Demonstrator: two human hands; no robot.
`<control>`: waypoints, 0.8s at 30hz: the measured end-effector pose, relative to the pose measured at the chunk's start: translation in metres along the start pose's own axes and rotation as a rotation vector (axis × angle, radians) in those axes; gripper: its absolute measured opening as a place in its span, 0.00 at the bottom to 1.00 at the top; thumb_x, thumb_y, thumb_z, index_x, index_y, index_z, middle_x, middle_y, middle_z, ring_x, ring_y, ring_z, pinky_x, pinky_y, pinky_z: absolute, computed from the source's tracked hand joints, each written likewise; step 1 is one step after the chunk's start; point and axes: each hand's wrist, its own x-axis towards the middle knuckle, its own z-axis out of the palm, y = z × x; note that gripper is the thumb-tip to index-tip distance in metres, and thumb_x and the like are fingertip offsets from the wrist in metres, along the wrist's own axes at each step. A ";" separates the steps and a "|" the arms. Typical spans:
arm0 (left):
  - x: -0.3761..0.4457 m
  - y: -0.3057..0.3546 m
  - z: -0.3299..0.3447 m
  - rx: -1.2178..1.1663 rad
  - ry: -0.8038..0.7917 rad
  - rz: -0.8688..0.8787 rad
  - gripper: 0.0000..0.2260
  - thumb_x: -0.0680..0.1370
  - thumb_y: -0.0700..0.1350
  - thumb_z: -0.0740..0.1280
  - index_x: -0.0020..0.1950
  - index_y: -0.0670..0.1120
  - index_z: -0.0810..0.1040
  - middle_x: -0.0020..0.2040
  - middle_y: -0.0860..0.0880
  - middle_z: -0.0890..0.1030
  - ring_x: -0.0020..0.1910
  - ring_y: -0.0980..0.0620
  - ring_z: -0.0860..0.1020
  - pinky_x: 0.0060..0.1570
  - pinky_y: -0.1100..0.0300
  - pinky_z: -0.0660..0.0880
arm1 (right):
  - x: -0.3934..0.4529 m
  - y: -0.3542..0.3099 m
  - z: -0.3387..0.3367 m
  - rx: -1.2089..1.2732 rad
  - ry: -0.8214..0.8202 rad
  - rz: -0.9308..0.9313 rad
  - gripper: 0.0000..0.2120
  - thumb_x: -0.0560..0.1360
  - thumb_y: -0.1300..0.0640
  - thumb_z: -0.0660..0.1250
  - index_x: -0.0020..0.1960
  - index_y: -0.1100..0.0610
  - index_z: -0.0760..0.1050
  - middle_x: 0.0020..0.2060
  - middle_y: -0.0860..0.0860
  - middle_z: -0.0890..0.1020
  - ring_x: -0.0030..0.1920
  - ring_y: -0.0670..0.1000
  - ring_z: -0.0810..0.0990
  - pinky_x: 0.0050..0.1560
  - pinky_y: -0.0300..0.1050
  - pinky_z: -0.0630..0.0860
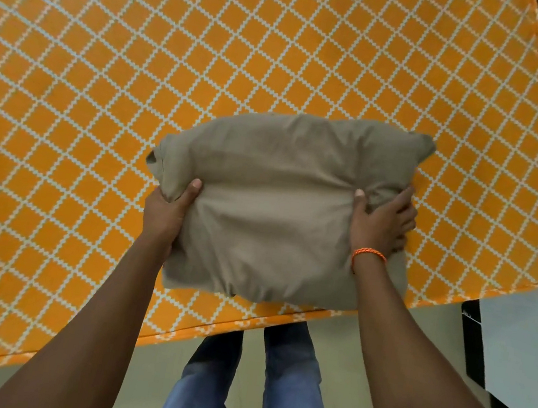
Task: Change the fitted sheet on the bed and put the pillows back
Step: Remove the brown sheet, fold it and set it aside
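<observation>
I hold the pillow (281, 202) over the near edge of the sheet (214, 40) — left hand (166, 210) and right hand (378, 226) each gripping a side — and it looks soft and light, best gripped by bunched side fabric.

Single head-worn view, looking steeply down, close above bed (105, 77) edge

no readable text, no labels, no brands, no numbers, no signs anywhere
</observation>
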 end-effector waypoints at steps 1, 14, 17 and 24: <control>0.002 -0.001 0.001 0.209 0.085 0.025 0.41 0.71 0.72 0.73 0.72 0.44 0.74 0.69 0.41 0.77 0.70 0.39 0.76 0.65 0.39 0.75 | 0.001 -0.002 0.004 -0.074 -0.037 -0.008 0.46 0.75 0.34 0.66 0.84 0.51 0.50 0.79 0.58 0.61 0.78 0.63 0.61 0.70 0.71 0.65; 0.069 0.005 0.033 0.773 0.006 0.619 0.30 0.85 0.66 0.49 0.86 0.58 0.48 0.84 0.46 0.58 0.83 0.41 0.57 0.78 0.33 0.56 | 0.043 -0.019 0.053 -0.276 -0.346 -0.155 0.39 0.77 0.23 0.48 0.81 0.33 0.37 0.83 0.50 0.38 0.83 0.58 0.39 0.73 0.79 0.44; 0.058 0.021 0.040 0.886 0.169 0.580 0.29 0.87 0.60 0.49 0.86 0.52 0.49 0.85 0.46 0.54 0.84 0.40 0.51 0.78 0.27 0.45 | 0.018 -0.047 0.049 -0.292 -0.095 -0.219 0.36 0.80 0.33 0.54 0.84 0.43 0.50 0.84 0.57 0.50 0.83 0.61 0.49 0.74 0.77 0.52; 0.029 0.014 0.073 0.986 0.106 0.991 0.29 0.87 0.47 0.54 0.86 0.43 0.50 0.86 0.46 0.50 0.85 0.47 0.47 0.83 0.42 0.47 | -0.076 -0.119 0.082 -0.304 -0.276 -1.173 0.30 0.86 0.48 0.51 0.85 0.51 0.48 0.84 0.46 0.50 0.83 0.47 0.46 0.81 0.57 0.49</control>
